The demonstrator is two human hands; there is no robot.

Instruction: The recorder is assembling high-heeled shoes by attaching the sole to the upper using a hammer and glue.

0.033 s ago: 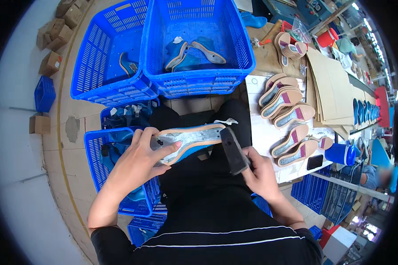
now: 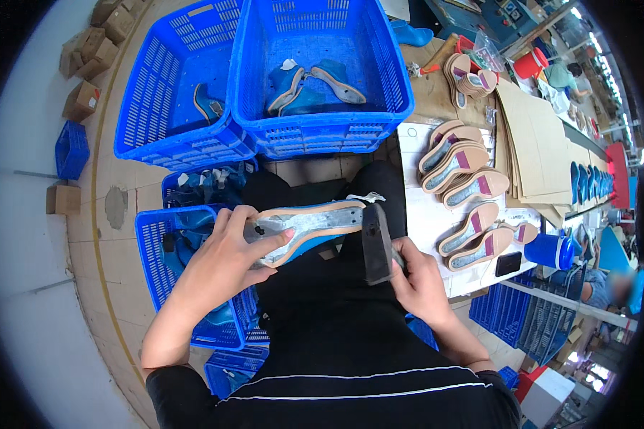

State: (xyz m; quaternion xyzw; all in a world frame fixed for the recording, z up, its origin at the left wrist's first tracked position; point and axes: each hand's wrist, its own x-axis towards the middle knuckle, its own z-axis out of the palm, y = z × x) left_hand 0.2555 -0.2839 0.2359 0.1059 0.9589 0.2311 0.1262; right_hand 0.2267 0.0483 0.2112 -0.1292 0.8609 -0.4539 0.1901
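Observation:
In front of my lap, my left hand [image 2: 225,250] grips a blue shoe [image 2: 318,223] with its underside facing up. That underside is grey with a pale tan border, and my thumb presses on its middle. The toe end points right; a white strip sticks up beside it. My right hand [image 2: 418,279] is closed around the handle of a hammer [image 2: 376,247]. Its dark, worn head stands at the shoe's right end, very close to the edge; whether they touch I cannot tell. Most of the handle is hidden by my fingers.
Two large blue crates [image 2: 322,129] stand ahead, with a few blue shoes inside. A lower blue crate [image 2: 147,247] of shoes is at my left. On the white-topped table [image 2: 418,214] at right lie several tan soles [image 2: 461,166], cardboard sheets [image 2: 533,143] and a black phone [image 2: 509,264].
The hammer head has turned a little more upright, its lower end shifting left. My left hand and the shoe stay nearly in place.

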